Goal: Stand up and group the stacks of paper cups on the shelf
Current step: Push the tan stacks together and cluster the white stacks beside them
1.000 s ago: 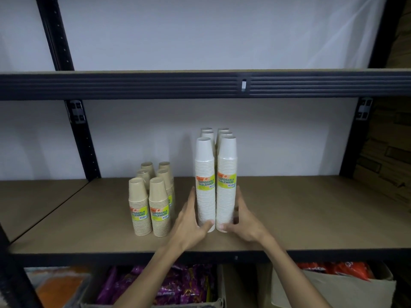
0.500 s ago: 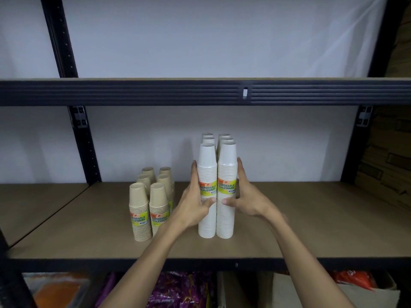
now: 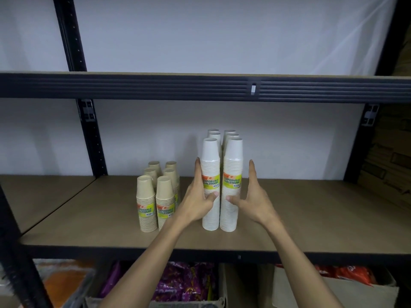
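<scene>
Several tall white paper cup stacks (image 3: 210, 156) stand upright in two tight rows at the middle of the wooden shelf (image 3: 311, 218). To their left, several shorter beige cup stacks (image 3: 145, 196) stand upright in a similar cluster. My left hand (image 3: 196, 201) lies flat against the left side of the front white stack, fingers straight up, thumb on its front. My right hand (image 3: 252, 198) is spread beside the front right white stack (image 3: 232, 165). Its thumb tip touches that stack, and its fingers stand slightly off it.
A dark metal beam of the upper shelf (image 3: 200, 87) runs overhead. Black uprights (image 3: 91, 134) stand at the back left and right. Below the shelf sit boxes with purple packets (image 3: 178, 283) and orange packets (image 3: 347, 274). Cardboard cartons (image 3: 391, 170) are stacked at the far right.
Both hands rose from the base of the front white stacks to mid height. The right hand's fingers have come slightly away from the stack. The stacks have not shifted on the shelf.
</scene>
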Motion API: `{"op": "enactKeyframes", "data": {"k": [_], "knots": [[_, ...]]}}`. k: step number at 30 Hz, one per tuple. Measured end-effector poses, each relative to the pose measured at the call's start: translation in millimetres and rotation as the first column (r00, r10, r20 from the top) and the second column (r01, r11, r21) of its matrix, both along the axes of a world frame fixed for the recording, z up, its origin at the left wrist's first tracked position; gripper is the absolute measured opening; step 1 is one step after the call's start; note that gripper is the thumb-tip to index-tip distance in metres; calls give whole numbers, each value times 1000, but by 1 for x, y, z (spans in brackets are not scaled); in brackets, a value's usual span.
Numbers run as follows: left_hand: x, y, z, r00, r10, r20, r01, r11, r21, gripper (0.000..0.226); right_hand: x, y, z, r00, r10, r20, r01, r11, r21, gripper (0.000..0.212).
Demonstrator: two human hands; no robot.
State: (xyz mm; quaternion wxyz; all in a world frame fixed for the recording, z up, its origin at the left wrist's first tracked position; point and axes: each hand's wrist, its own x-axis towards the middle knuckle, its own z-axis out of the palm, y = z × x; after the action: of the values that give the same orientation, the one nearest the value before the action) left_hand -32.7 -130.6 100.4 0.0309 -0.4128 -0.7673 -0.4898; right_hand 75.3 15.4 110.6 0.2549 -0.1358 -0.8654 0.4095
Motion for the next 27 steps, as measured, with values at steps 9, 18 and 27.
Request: {"op": "enactKeyframes", "data": {"k": [9, 18, 27], "knots": [[4, -20, -11, 994, 83, -64, -80, 995, 52, 94, 7, -62, -31, 927, -44, -373, 112, 980, 163, 55], [0, -125, 13, 785, 431, -445, -306, 895, 325, 40, -31, -119, -29, 913, 225, -340, -163, 966, 202, 32], [-76, -170, -17, 972, 190, 138, -151, 955, -256, 141, -92, -145, -23, 973, 229, 32, -231, 963, 138, 128]]}}
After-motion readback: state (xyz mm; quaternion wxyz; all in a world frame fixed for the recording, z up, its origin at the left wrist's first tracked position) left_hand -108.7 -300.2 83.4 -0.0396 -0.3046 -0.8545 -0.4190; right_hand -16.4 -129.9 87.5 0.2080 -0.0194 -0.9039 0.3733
